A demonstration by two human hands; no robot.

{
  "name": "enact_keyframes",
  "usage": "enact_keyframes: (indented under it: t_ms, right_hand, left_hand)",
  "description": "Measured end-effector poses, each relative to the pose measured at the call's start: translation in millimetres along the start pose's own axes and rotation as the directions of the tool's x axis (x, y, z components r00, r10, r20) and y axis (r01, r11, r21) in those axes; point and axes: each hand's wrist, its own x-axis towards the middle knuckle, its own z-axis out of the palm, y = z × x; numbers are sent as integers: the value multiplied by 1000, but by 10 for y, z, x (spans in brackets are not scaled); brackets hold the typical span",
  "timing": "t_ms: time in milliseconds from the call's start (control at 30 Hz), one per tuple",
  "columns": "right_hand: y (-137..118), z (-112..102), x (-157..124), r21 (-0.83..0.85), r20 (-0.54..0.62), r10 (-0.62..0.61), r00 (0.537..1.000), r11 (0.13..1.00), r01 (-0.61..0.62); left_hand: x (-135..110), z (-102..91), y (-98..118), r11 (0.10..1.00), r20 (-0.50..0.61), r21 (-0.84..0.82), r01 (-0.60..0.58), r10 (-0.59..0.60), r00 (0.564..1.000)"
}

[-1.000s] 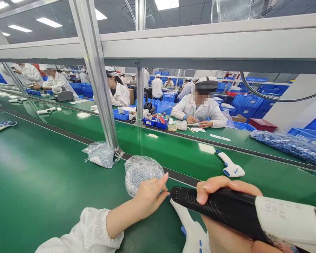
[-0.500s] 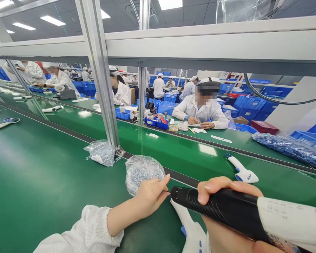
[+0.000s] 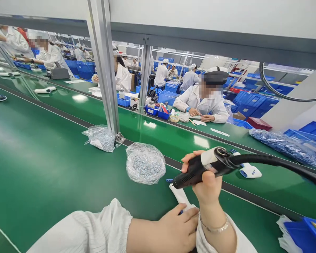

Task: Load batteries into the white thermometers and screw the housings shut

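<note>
My right hand (image 3: 209, 188) is wrapped round a black electric screwdriver (image 3: 193, 170) with a pale label and a thick cable at its rear. Its nose points down and left, at the end of a white handheld device housing (image 3: 179, 195) with blue parts, shaped like a thermometer gun. The bit's tip cannot be made out. My left hand (image 3: 177, 225) grips the lower part of this housing on the green bench, its fingers covering much of it. Beyond my hands lies a clear plastic bag of small metal screws (image 3: 145, 165).
Another screw bag (image 3: 101, 138) lies by the metal post (image 3: 105, 77), with loose screws around it. A similar white device (image 3: 250, 171) rests on the green belt. A blue bin (image 3: 302, 228) stands at lower right. Across the belt, a person (image 3: 202, 100) works seated.
My left hand has moved from the screwdriver's tip down onto the white housing. The screwdriver has swung more upright, its nose now at the housing's end. The camera has tilted down.
</note>
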Motion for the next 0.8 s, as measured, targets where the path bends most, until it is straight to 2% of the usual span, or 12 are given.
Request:
enact_keyframes:
  t_ms: [67, 233, 400, 800]
  right_hand:
    - [57, 8, 11, -14, 11, 1, 1000, 1000, -1]
    - [82, 9, 8, -40, 37, 18, 999, 999, -17]
    - [94, -7, 1, -42, 46, 47, 998, 998, -45]
    - [113, -42, 29, 21, 94, 186, 978, 982, -189]
  left_hand:
    - [6, -41, -18, 1000, 68, -28, 1, 1, 998]
    - [26, -107, -13, 990, 72, -125, 67, -59, 996]
    - [65, -139, 16, 978, 137, -188, 93, -68, 988]
    - [39, -129, 71, 962, 80, -250, 112, -95, 992]
